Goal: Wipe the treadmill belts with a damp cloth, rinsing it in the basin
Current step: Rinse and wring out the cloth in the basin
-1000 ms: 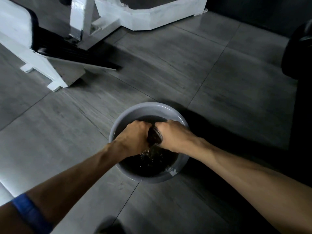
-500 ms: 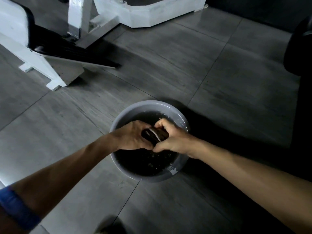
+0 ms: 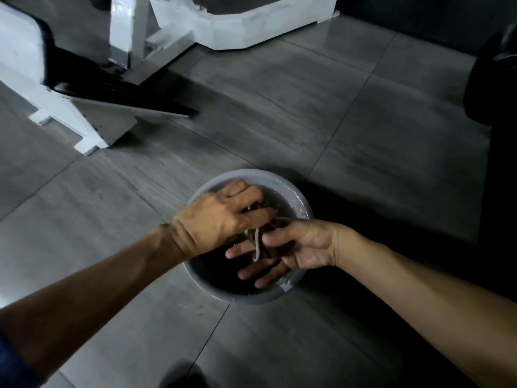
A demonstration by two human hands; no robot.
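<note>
Both my hands are over the grey basin (image 3: 291,189) on the tiled floor (image 3: 279,107), and the cloth (image 3: 257,242) is caught between them. My left hand (image 3: 221,217) comes in knuckles up, its fingers curled down over the dark, bunched cloth: that grip is clenched on the upper part of the wad. My right hand (image 3: 296,247) lies palm up just below and to the right of it, the fingers (image 3: 251,271) stretched out fairly straight toward my left wrist, with the thumb laid across the top of the cloth and pressing it against them. So the right grip pinches the cloth from the side while the left one holds it from above.

A pale hem or cord of the cloth hangs out from under my left grip and drapes down across my right fingers. The whole wad sits above the dark water (image 3: 221,278), right in the middle of the basin, held and not resting on the bottom as far as I can tell. The basin wall under my right fingertips carries a small white label (image 3: 285,284).

Well beyond my grips, up and to the left, stands the white frame of a treadmill (image 3: 33,65) with its black belt (image 3: 120,91) sloping down to the floor. Another white frame base (image 3: 237,26) sits farther off, and a dark rounded shape (image 3: 492,79) fills the far right edge.
</note>
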